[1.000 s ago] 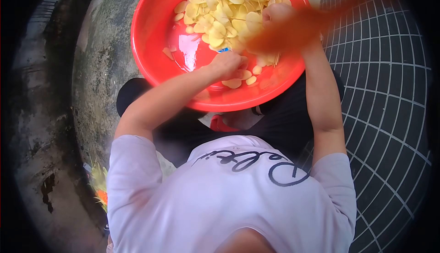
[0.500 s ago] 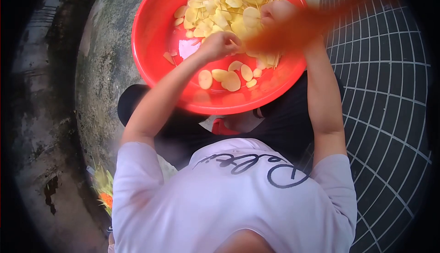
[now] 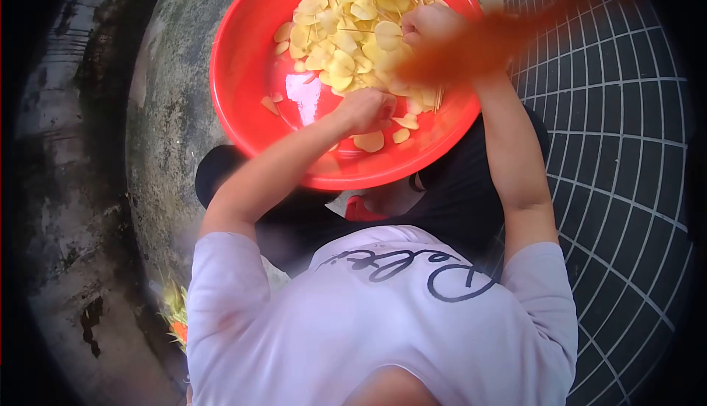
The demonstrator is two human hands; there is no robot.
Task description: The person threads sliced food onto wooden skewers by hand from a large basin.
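Observation:
A large red basin (image 3: 243, 115) holds a heap of thin pale-yellow slices (image 3: 342, 38), many with thin sticks through them. My left hand (image 3: 368, 110) is low in the basin below the heap, fingers curled closed; what they hold is hidden. Loose slices (image 3: 369, 142) lie on the basin floor just beneath it. At the heap's right side my right hand (image 3: 431, 23) is closed on a thin stick (image 3: 359, 30) that points left, with a slice near its end. An orange blur (image 3: 460, 53) covers part of this hand and the heap's right edge.
The basin's near rim is over my dark-trousered legs (image 3: 464, 192). A red shoe or sandal (image 3: 361, 209) shows beneath. Dark tiles with pale lines (image 3: 611, 163) lie right, rough stained concrete (image 3: 173, 89) left. A yellow-green and orange item (image 3: 177, 318) is at lower left.
My left hand lifted from the loose slices, then came back down over them. My right hand has shifted slightly left. The basin appears a little further left and lower.

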